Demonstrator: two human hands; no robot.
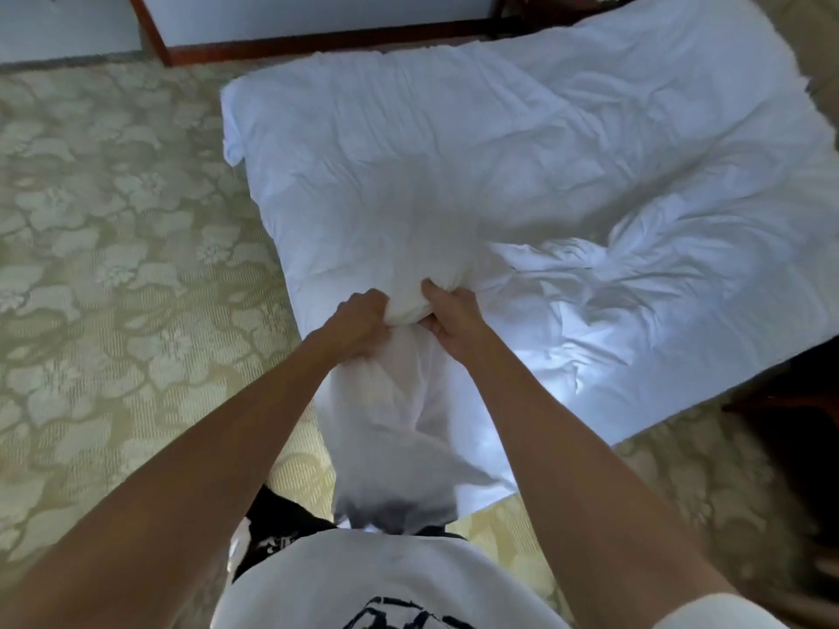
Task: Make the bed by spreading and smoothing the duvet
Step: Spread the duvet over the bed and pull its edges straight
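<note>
A white duvet lies spread over the bed, wrinkled and bunched toward the near right. One near corner of it is gathered into a thick bundle. My left hand grips that bundle from the left with curled fingers. My right hand grips it from the right, thumb on top. Both hands sit close together, almost touching. Below the hands a loose length of the white cover hangs down toward my legs.
Patterned green-beige carpet surrounds the bed on the left and near side. A dark wooden frame and white wall run along the far side. Dark furniture stands at the right edge.
</note>
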